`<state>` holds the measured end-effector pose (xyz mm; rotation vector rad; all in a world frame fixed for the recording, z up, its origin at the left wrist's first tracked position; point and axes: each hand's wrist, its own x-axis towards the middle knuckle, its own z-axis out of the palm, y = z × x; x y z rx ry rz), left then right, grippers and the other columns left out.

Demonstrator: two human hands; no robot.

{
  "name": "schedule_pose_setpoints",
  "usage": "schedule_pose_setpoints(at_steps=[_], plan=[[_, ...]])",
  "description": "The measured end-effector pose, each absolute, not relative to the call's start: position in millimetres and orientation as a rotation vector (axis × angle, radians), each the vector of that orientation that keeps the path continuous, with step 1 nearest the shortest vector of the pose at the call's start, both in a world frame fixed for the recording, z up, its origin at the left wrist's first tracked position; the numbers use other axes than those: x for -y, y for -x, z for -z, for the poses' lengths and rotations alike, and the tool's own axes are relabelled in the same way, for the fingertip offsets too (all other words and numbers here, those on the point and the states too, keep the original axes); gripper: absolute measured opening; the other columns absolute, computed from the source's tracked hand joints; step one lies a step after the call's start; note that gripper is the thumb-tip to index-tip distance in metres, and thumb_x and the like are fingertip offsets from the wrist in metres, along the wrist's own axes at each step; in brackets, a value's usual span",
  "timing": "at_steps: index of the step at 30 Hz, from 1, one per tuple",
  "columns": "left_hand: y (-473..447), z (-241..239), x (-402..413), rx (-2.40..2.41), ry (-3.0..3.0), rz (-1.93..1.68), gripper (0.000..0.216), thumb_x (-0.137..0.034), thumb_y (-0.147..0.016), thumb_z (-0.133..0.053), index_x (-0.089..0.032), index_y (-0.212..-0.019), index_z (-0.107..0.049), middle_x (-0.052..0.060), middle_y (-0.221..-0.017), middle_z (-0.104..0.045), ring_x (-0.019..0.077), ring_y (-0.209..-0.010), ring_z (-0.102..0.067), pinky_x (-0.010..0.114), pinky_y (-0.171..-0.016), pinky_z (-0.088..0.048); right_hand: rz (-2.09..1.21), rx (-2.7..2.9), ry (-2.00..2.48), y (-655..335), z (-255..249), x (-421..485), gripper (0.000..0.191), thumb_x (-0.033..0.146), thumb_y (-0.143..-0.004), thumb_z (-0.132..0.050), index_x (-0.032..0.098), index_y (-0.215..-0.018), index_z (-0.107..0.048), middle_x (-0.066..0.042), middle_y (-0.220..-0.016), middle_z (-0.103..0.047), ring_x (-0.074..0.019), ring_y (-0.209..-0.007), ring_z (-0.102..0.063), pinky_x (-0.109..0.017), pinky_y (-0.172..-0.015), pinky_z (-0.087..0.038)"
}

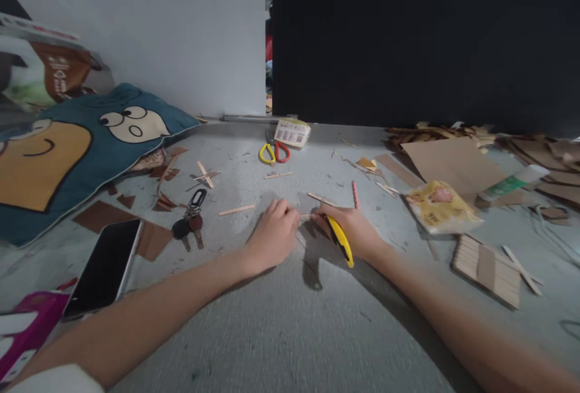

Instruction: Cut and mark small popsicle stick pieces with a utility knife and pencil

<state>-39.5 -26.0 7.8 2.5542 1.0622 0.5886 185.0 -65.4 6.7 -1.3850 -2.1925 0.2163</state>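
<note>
In the head view my right hand is closed around a yellow utility knife, its handle slanting back toward me. My left hand has its fingers pressed together on a small wooden craft stick, which bridges the gap between both hands near the surface. The knife's blade end is hidden by my right fingers. One loose craft stick lies left of my left hand, and another stick lies just beyond my right hand. A pink striped straw-like piece sticks up behind my right hand.
Scissors and a small packet lie ahead. Keys, a phone and a blue cushion are on the left. A yellow packet, a stick bundle and cardboard are on the right.
</note>
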Motion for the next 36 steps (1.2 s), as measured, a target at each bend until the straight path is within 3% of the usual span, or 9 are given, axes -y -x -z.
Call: schedule_pose_setpoints(at_steps=[4,6,12,17,21,24,29,33,36], plan=[[38.3,-9.2,31.5,-1.232,-2.735,-0.523,0.034,-0.014,-0.106,-0.037,-0.014,-0.133,-0.058,0.017,-0.128,-0.058,0.0313,-0.115,-0.056,0.047,-0.098,-0.049,-0.008,2.439,1.565,-180.1,-12.3,70.8,0.021,0.027,-0.104,-0.053,0.021,-0.086,-0.062,-0.003,-0.069,-0.069,-0.0178,-0.056,-0.063,-0.029,-0.056,-0.031],[36.3,-11.4,37.0,-1.265,-2.797,-0.488,0.041,-0.011,-0.104,-0.039,-0.013,-0.142,-0.054,0.018,-0.133,-0.059,0.0328,-0.118,-0.057,0.049,-0.099,-0.049,0.118,2.497,1.598,-178.4,-14.9,72.1,0.019,0.028,-0.103,-0.055,0.02,-0.087,-0.063,-0.005,-0.071,-0.07,-0.0186,-0.056,-0.063,-0.03,-0.055,-0.027],[31.9,-12.5,56.6,-1.243,-2.86,-0.383,0.044,-0.01,-0.098,-0.046,-0.006,-0.14,-0.059,0.025,-0.14,-0.061,0.0395,-0.125,-0.059,0.055,-0.102,-0.049,0.217,2.195,1.447,-182.9,-12.9,70.9,0.025,0.03,-0.104,-0.05,0.021,-0.085,-0.063,-0.006,-0.072,-0.07,-0.0174,-0.057,-0.064,-0.028,-0.054,-0.033],[34.8,-10.6,57.8,-1.141,-2.773,-0.478,0.049,-0.013,-0.1,-0.047,-0.015,-0.147,-0.059,0.023,-0.154,-0.055,0.0419,-0.141,-0.052,0.063,-0.113,-0.044,0.031,1.871,1.322,-189.1,-10.0,70.4,0.022,0.035,-0.101,-0.052,0.024,-0.084,-0.06,0.0,-0.065,-0.065,-0.0154,-0.053,-0.061,-0.026,-0.056,-0.045],[35.6,-8.6,46.6,-1.02,-2.676,-0.569,0.027,-0.02,-0.101,-0.056,-0.017,-0.121,-0.074,0.019,-0.15,-0.062,0.0381,-0.146,-0.051,0.062,-0.121,-0.039,-0.165,1.72,1.337,-189.9,-5.9,66.7,0.022,0.044,-0.104,-0.05,0.025,-0.106,-0.063,0.002,-0.065,-0.063,-0.016,-0.053,-0.059,-0.028,-0.057,-0.048],[35.5,-5.9,35.4,-0.938,-2.544,-0.621,0.012,-0.023,-0.097,-0.068,-0.021,-0.106,-0.075,0.015,-0.144,-0.068,0.0344,-0.143,-0.057,0.062,-0.125,-0.036,-0.338,1.527,1.263,-187.4,-0.3,62.3,0.027,0.049,-0.104,-0.056,0.026,-0.117,-0.056,0.007,-0.062,-0.058,-0.0153,-0.05,-0.054,-0.027,-0.052,-0.044],[37.3,-2.8,22.5,-0.911,-2.364,-0.654,0.032,-0.023,-0.091,-0.074,-0.023,-0.123,-0.069,0.013,-0.142,-0.071,0.0311,-0.147,-0.055,0.061,-0.13,-0.029,-0.381,1.455,1.258,-185.5,3.2,59.2,0.027,0.051,-0.095,-0.071,0.025,-0.09,-0.068,-0.001,-0.072,-0.071,-0.0162,-0.058,-0.062,-0.028,-0.052,-0.049],[38.6,-1.8,22.3,-0.923,-2.378,-0.641,0.026,-0.031,-0.095,-0.069,-0.022,-0.119,-0.071,0.015,-0.15,-0.065,0.0316,-0.15,-0.052,0.06,-0.131,-0.028,-0.411,1.51,1.259,-186.8,-0.6,57.8,0.025,0.049,-0.096,-0.071,0.025,-0.095,-0.076,-0.005,-0.088,-0.079,-0.0199,-0.074,-0.073,-0.033,-0.063,-0.059],[39.5,0.0,22.4,-0.993,-2.364,-0.667,0.052,-0.042,-0.092,-0.076,-0.022,-0.138,-0.063,0.016,-0.162,-0.053,0.0338,-0.152,-0.048,0.059,-0.129,-0.032,-0.37,1.558,1.271,-187.2,-1.4,57.4,0.023,0.047,-0.097,-0.07,0.025,-0.097,-0.075,-0.004,-0.085,-0.079,-0.0193,-0.071,-0.072,-0.034,-0.063,-0.059]])
